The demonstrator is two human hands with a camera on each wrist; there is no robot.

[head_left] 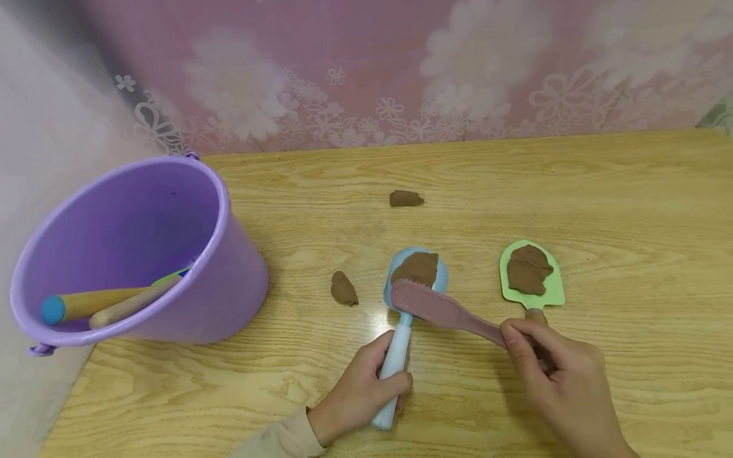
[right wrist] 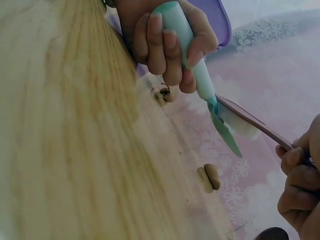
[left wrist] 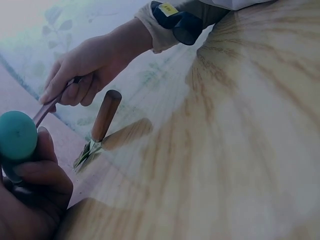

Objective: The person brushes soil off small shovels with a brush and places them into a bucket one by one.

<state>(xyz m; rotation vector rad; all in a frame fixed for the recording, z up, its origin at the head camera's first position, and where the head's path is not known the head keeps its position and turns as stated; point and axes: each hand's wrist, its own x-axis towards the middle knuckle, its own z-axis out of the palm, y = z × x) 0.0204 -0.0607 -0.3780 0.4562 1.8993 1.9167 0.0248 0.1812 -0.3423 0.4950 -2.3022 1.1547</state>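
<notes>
Purple bkt (head_left: pixel 229 286) (w/ sticks (head_left: pixel 97 303) inside)

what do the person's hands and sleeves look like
The left hand and right hand are bare, with no gloves. The left sleeve is plain beige. The right cuff looks pale beige too, with a dark device strapped at the wrist, bearing a small yellow label whose marking is too small to read.
</notes>
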